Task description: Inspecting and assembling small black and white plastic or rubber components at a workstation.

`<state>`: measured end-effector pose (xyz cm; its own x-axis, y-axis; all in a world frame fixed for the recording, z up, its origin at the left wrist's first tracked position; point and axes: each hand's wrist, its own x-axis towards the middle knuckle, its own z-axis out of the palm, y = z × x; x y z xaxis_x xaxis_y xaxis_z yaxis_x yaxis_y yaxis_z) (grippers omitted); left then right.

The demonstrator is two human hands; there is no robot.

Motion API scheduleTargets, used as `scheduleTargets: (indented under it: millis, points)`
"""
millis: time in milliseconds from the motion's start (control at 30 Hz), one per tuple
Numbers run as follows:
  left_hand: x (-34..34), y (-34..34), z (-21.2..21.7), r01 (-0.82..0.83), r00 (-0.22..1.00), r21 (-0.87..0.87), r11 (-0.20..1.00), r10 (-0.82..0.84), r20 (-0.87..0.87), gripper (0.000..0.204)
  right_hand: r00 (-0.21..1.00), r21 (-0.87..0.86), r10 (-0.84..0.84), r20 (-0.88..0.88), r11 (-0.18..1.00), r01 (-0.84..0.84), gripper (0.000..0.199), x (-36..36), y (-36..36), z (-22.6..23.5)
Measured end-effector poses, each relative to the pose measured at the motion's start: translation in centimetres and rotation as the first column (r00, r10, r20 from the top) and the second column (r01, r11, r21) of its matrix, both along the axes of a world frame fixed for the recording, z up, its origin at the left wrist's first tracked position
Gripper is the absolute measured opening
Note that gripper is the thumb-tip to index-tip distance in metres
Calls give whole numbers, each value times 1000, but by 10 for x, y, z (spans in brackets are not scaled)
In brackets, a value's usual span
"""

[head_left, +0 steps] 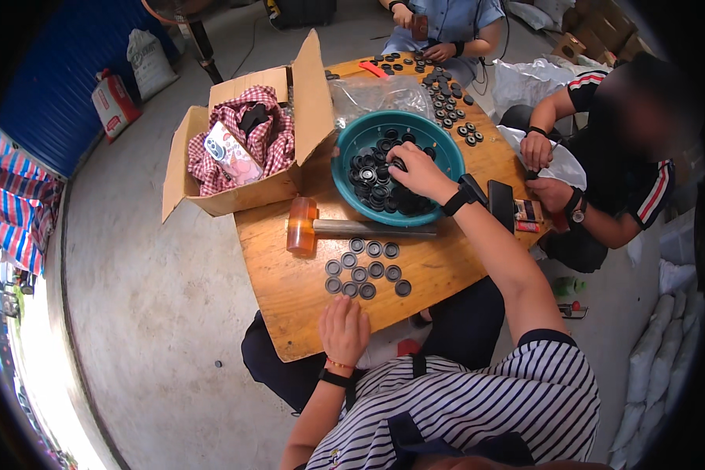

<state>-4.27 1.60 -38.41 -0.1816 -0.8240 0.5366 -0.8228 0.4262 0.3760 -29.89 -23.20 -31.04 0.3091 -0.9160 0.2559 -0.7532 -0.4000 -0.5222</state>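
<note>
My right hand (421, 172) reaches into a teal plastic bowl (340, 168), fingers closed on a black ring-shaped disc (398, 164). Many similar black discs (380, 190) lie heaped in the bowl. At the near edge of the wooden table (278, 305), my left hand (343, 327) rests with its fingers laid forward, holding nothing that I can see. Just beyond its fingertips, several black discs (359, 274) are spread flat in loose rows. Between them and the bowl lies a mallet (301, 225) with an amber head and a metal handle.
An open cardboard box (247, 200) holds checked cloth and a phone (233, 153). Clear plastic bags (380, 95) and more discs (446, 102) cover the far side. A dark phone (500, 205) lies right of my forearm. Two co-workers sit at the far and right sides, one holding a mallet (420, 27).
</note>
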Motion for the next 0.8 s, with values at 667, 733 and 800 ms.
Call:
scheduleTargets:
  millis: [667, 733, 800]
  points:
    - [-67, -20, 0, 221, 906, 350, 910, -324, 272, 73, 974, 56, -101, 200, 994, 92, 41, 22, 198, -55]
    - [-59, -24, 2, 130, 925, 389, 912, -253, 284, 78, 978, 7, -95, 188, 995, 96, 58, 21, 201, -58]
    - [-48, -30, 3, 95, 937, 365, 926, -208, 282, 79, 984, -20, -83, 156, 996, 87, 64, 18, 205, -62]
